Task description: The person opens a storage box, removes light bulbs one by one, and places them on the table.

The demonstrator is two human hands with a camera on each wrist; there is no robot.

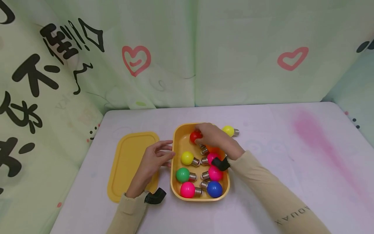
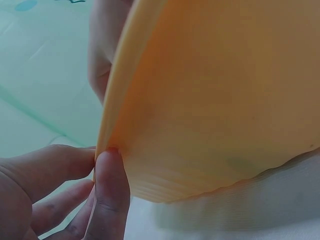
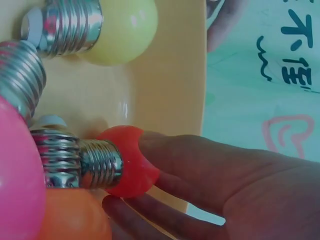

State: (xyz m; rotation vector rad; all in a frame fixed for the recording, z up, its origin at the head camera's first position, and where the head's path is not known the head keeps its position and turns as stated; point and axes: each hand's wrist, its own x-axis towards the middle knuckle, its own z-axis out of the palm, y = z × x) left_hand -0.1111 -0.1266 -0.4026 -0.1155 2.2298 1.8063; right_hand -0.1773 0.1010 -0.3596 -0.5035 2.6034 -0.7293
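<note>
A yellow plastic tray (image 1: 183, 128) stands mid-table and holds several coloured toy light bulbs. My right hand (image 1: 211, 135) reaches into its far end and grips a red bulb (image 3: 131, 162) between thumb and fingers; the bulb's metal base points away from the palm. Beside it, an orange bulb (image 3: 75, 212) lies partly hidden under the hand. The left hand (image 1: 155, 159) is at the tray's left side, its thumb and fingertips holding the rim. Near it inside the tray are a yellow bulb (image 1: 187, 158) and a green bulb (image 1: 182, 175).
A flat yellow lid (image 1: 121, 165) lies left of the tray, partly under the left forearm. Pink bulbs (image 1: 187, 189) and a blue bulb (image 1: 214, 189) fill the tray's near end. Another yellow bulb (image 1: 229, 130) lies on the table beyond the right wrist. Printed curtains (image 1: 233, 48) surround the table.
</note>
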